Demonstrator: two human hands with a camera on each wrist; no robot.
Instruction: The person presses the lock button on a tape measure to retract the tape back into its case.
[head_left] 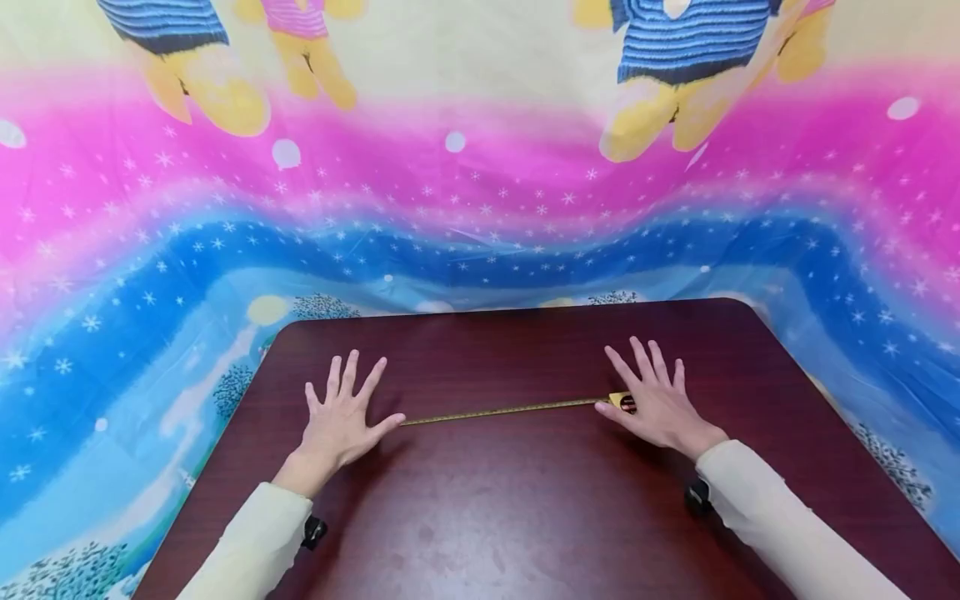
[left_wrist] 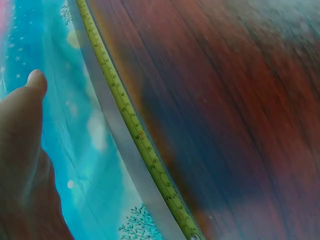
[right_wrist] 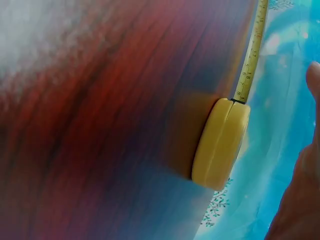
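A yellow tape measure lies on the dark table with its blade (head_left: 502, 412) drawn out from left to right. Its yellow case (right_wrist: 221, 145) is at the right end, partly covered by my right hand (head_left: 663, 410) in the head view. That hand has its fingers spread and holds nothing. My left hand (head_left: 337, 429) is likewise spread, its thumb near the blade's left end in the head view. Along the blade (left_wrist: 125, 107), printed marks and a metal end hook (left_wrist: 194, 237) show in the left wrist view. Whether either hand touches the table or tape is unclear.
The reddish-brown table (head_left: 480, 508) has rounded far corners and a glossy top. A printed cloth (head_left: 480, 200) in pink, blue and cream hangs behind it and along both sides. Each wrist carries a small black device (head_left: 313, 532) at the cuff.
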